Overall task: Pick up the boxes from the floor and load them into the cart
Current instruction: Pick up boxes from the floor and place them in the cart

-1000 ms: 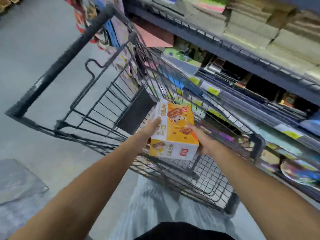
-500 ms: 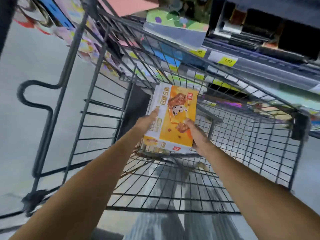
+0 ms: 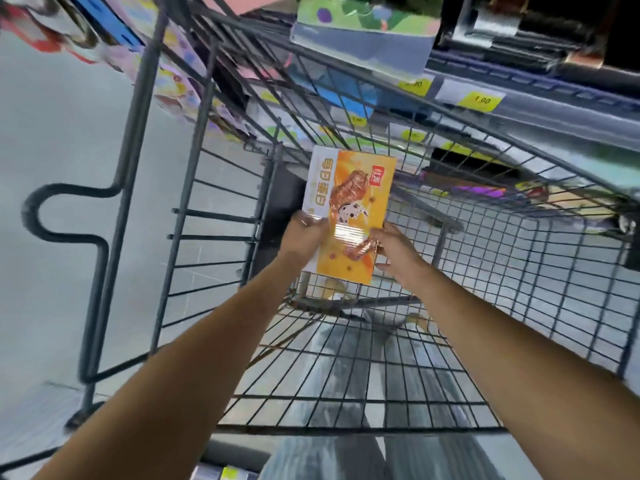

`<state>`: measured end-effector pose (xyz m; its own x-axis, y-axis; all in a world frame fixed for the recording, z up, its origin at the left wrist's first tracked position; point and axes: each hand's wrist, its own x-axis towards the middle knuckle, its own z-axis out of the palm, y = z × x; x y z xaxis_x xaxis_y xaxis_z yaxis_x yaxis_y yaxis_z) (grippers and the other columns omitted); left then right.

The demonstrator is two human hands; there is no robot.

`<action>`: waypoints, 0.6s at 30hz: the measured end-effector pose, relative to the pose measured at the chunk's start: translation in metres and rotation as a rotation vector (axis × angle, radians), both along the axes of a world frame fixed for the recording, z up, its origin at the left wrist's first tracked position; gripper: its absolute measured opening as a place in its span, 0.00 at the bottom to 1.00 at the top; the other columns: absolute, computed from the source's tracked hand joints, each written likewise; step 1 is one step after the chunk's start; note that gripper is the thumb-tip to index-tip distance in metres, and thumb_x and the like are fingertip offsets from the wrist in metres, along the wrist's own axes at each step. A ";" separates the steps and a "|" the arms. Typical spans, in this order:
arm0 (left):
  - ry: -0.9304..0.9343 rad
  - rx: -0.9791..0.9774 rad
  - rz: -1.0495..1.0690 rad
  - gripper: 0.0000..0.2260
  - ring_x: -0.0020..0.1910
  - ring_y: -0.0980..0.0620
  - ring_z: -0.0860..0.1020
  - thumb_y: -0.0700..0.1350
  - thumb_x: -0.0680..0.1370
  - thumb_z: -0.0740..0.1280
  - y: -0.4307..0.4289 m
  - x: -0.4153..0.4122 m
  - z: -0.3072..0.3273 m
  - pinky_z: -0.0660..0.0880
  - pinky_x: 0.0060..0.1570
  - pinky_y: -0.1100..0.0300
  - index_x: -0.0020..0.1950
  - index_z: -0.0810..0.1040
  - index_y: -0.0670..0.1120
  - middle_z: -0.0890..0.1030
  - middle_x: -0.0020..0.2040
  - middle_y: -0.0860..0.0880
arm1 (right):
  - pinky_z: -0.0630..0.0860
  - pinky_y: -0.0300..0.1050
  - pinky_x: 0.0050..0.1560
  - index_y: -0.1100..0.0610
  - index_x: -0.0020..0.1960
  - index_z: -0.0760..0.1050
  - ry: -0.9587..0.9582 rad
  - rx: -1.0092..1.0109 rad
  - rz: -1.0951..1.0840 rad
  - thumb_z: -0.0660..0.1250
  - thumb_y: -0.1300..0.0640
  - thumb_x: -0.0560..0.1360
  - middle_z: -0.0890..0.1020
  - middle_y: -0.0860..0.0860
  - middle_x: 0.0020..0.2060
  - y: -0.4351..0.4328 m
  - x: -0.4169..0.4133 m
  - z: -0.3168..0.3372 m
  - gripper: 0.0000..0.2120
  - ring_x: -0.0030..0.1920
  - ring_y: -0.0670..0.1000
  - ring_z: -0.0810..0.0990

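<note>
A wire cart [image 3: 346, 429] is being looked into from its near end, and a stocked shelf [image 3: 554, 110] is being shown along its right side. An orange box [image 3: 349, 209] is being held inside the cart, above the wire floor, toward the far end. Its near left edge is being gripped by the left hand [image 3: 304, 235], and its near right edge by the right hand [image 3: 396, 245], fingers curled round it.

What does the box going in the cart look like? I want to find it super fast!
Find the big dark wire cart beside the shelves. Over its basket, the left hand and right hand hold one flat box. It is bright orange with a white side strip and a food picture, and nothing else is being held.
</note>
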<state>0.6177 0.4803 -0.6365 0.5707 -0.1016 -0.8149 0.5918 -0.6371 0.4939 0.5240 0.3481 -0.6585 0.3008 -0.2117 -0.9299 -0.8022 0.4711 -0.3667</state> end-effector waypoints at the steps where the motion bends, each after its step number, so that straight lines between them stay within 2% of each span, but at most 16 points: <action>1: -0.029 -0.020 0.011 0.09 0.41 0.53 0.75 0.42 0.78 0.65 0.000 -0.003 0.003 0.69 0.34 0.65 0.57 0.73 0.44 0.78 0.49 0.48 | 0.69 0.51 0.56 0.50 0.70 0.68 -0.017 0.006 -0.014 0.62 0.56 0.80 0.76 0.50 0.59 0.000 -0.003 0.002 0.19 0.60 0.52 0.73; 3: -0.062 -0.035 0.039 0.12 0.43 0.52 0.77 0.40 0.77 0.64 -0.001 -0.008 0.006 0.71 0.35 0.66 0.61 0.74 0.44 0.80 0.54 0.46 | 0.70 0.50 0.55 0.51 0.71 0.68 -0.034 0.003 -0.055 0.64 0.57 0.79 0.77 0.51 0.61 -0.001 -0.009 0.007 0.21 0.60 0.52 0.74; 5: -0.062 -0.045 0.058 0.14 0.41 0.55 0.77 0.39 0.78 0.64 -0.002 -0.013 0.011 0.73 0.32 0.68 0.64 0.73 0.43 0.79 0.58 0.46 | 0.72 0.50 0.53 0.53 0.69 0.70 -0.049 0.008 -0.106 0.64 0.56 0.79 0.77 0.52 0.62 -0.006 -0.016 0.015 0.19 0.62 0.54 0.75; 7: -0.028 -0.068 0.082 0.17 0.38 0.60 0.75 0.40 0.79 0.65 -0.007 -0.018 0.019 0.72 0.25 0.74 0.67 0.70 0.42 0.78 0.58 0.48 | 0.72 0.51 0.57 0.53 0.60 0.73 -0.089 0.031 -0.122 0.63 0.56 0.79 0.79 0.52 0.57 -0.015 -0.025 0.028 0.10 0.61 0.55 0.76; 8: 0.003 -0.078 0.089 0.18 0.36 0.60 0.76 0.40 0.79 0.64 -0.010 -0.020 0.024 0.71 0.24 0.75 0.68 0.69 0.42 0.77 0.54 0.50 | 0.72 0.52 0.59 0.52 0.56 0.73 -0.105 0.047 -0.122 0.62 0.56 0.80 0.80 0.52 0.54 -0.020 -0.029 0.033 0.06 0.59 0.55 0.77; 9: 0.039 -0.083 0.099 0.17 0.35 0.60 0.77 0.41 0.79 0.65 -0.014 -0.022 0.029 0.73 0.26 0.74 0.68 0.69 0.43 0.77 0.51 0.52 | 0.71 0.53 0.60 0.51 0.55 0.72 -0.126 0.060 -0.131 0.62 0.55 0.80 0.80 0.51 0.52 -0.024 -0.034 0.038 0.05 0.59 0.55 0.77; 10: 0.061 -0.082 0.096 0.17 0.36 0.60 0.78 0.43 0.79 0.65 -0.021 -0.027 0.036 0.75 0.33 0.69 0.67 0.70 0.44 0.78 0.52 0.52 | 0.72 0.53 0.61 0.52 0.58 0.72 -0.147 0.054 -0.137 0.61 0.54 0.81 0.81 0.51 0.52 -0.031 -0.043 0.044 0.07 0.58 0.55 0.78; 12: 0.067 -0.075 0.067 0.17 0.46 0.55 0.78 0.44 0.78 0.67 -0.038 -0.038 0.049 0.76 0.50 0.59 0.66 0.72 0.44 0.78 0.59 0.48 | 0.73 0.51 0.58 0.54 0.65 0.71 -0.185 0.033 -0.159 0.61 0.53 0.81 0.82 0.53 0.54 -0.046 -0.061 0.056 0.14 0.57 0.54 0.79; 13: 0.063 -0.080 0.054 0.18 0.50 0.53 0.77 0.44 0.78 0.67 -0.047 -0.043 0.054 0.75 0.52 0.57 0.67 0.73 0.43 0.78 0.60 0.47 | 0.74 0.50 0.57 0.55 0.65 0.71 -0.199 0.027 -0.176 0.61 0.53 0.81 0.82 0.54 0.56 -0.053 -0.070 0.061 0.14 0.57 0.54 0.80; 16: 0.044 -0.143 -0.009 0.17 0.48 0.50 0.77 0.42 0.77 0.67 -0.081 -0.072 0.078 0.71 0.44 0.59 0.65 0.74 0.42 0.79 0.51 0.46 | 0.73 0.52 0.60 0.56 0.64 0.72 -0.242 0.001 -0.218 0.60 0.53 0.81 0.83 0.55 0.56 -0.077 -0.110 0.082 0.14 0.58 0.54 0.80; 18: 0.006 -0.177 -0.060 0.15 0.46 0.49 0.76 0.41 0.77 0.67 -0.105 -0.097 0.093 0.71 0.43 0.58 0.63 0.75 0.41 0.79 0.49 0.45 | 0.72 0.54 0.63 0.57 0.65 0.72 -0.267 -0.019 -0.252 0.60 0.54 0.81 0.83 0.55 0.55 -0.093 -0.139 0.096 0.14 0.57 0.54 0.81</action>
<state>0.5207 0.3754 -0.5436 0.5541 -0.2776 -0.7848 0.5588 -0.5749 0.5978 0.3845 0.2550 -0.5626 0.4688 -0.3267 -0.8207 -0.5366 0.6327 -0.5583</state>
